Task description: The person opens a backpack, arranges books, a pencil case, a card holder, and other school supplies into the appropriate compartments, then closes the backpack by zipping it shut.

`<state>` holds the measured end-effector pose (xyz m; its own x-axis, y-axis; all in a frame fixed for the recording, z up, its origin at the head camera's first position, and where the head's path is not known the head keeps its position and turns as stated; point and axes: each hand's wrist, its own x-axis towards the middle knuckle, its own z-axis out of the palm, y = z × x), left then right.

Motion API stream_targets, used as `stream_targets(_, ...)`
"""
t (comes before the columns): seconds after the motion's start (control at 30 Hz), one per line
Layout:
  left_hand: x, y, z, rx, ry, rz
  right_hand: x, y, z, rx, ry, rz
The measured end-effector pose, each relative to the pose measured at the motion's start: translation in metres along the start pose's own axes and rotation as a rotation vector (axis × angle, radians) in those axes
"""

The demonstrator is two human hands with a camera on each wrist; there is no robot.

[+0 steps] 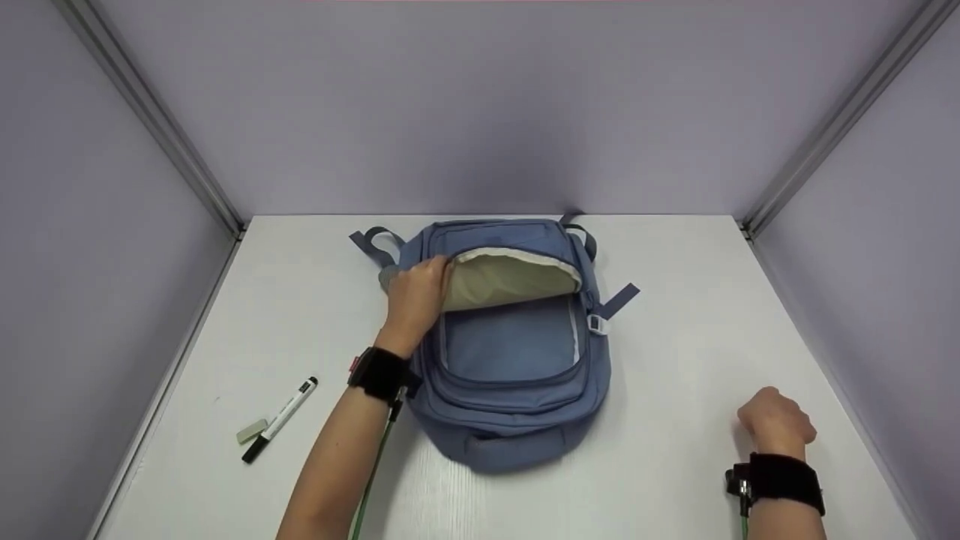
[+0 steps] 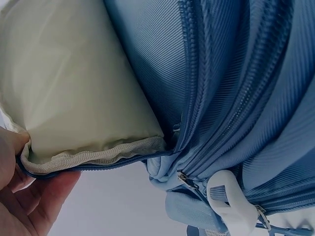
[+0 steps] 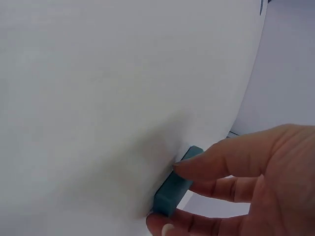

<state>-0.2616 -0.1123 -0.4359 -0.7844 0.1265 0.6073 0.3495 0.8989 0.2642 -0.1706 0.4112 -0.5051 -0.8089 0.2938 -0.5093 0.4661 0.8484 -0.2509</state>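
Observation:
A blue backpack (image 1: 517, 367) lies flat on the white table (image 1: 712, 315), its main flap folded back so the cream lining (image 1: 510, 279) shows. My left hand (image 1: 416, 296) grips the flap's left edge; in the left wrist view its fingers (image 2: 29, 201) pinch the zip edge of the lining (image 2: 74, 88). My right hand (image 1: 772, 421) rests curled on the table at the right, well apart from the backpack. In the right wrist view its fingers (image 3: 221, 164) and thumb pinch a small teal block (image 3: 172, 191) against the table.
A black-and-white marker (image 1: 281, 418) and a pale eraser (image 1: 251, 430) lie at the table's front left. Purple walls close in the table on three sides. A white buckle (image 2: 229, 201) and grey straps (image 1: 619, 300) hang off the backpack's sides.

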Motion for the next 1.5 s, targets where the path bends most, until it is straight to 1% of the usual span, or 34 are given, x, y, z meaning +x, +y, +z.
stream_targets(0.17, 0.0, 0.0, 0.0, 0.001, -0.004, -0.001, 0.004, -0.016, 0.004, 0.007, -0.005, -0.062)
stream_targets(0.37, -0.001, 0.0, 0.0, 0.011, -0.025, -0.009, 0.006, -0.038, 0.015, 0.017, 0.025, -0.149)
stream_targets(0.57, -0.001, -0.001, 0.001, -0.01, -0.003, 0.0, 0.007, -0.059, 0.027, 0.019, 0.053, -0.212)
stream_targets(0.7, -0.001, -0.001, 0.001, -0.006, 0.008, 0.007, 0.002, -0.078, 0.029, 0.018, 0.098, -0.294)
stream_targets(0.83, 0.002, 0.001, 0.0, 0.011, 0.015, 0.011, -0.006, -0.102, 0.026, 0.049, 0.199, -0.407)
stream_targets(0.93, 0.003, 0.004, -0.001, 0.021, 0.025, 0.011, -0.014, -0.122, 0.021, 0.097, 0.283, -0.501)
stream_targets(1.07, 0.006, 0.009, -0.003, 0.022, 0.065, 0.034, -0.027, -0.151, 0.017, 0.167, 0.357, -0.645)
stream_targets(1.17, 0.011, 0.014, -0.006, 0.035, 0.103, 0.069, -0.037, -0.174, 0.019, 0.221, 0.371, -0.757)
stream_targets(1.3, 0.017, 0.02, -0.01, 0.068, 0.124, 0.096, -0.048, -0.205, 0.025, 0.249, 0.378, -0.902)
stream_targets(1.4, 0.02, 0.023, -0.012, 0.08, 0.127, 0.096, -0.048, -0.225, 0.032, 0.217, 0.393, -0.993)
stream_targets(1.5, 0.022, 0.023, -0.013, 0.084, 0.133, 0.098, -0.041, -0.239, 0.038, 0.157, 0.408, -1.043)
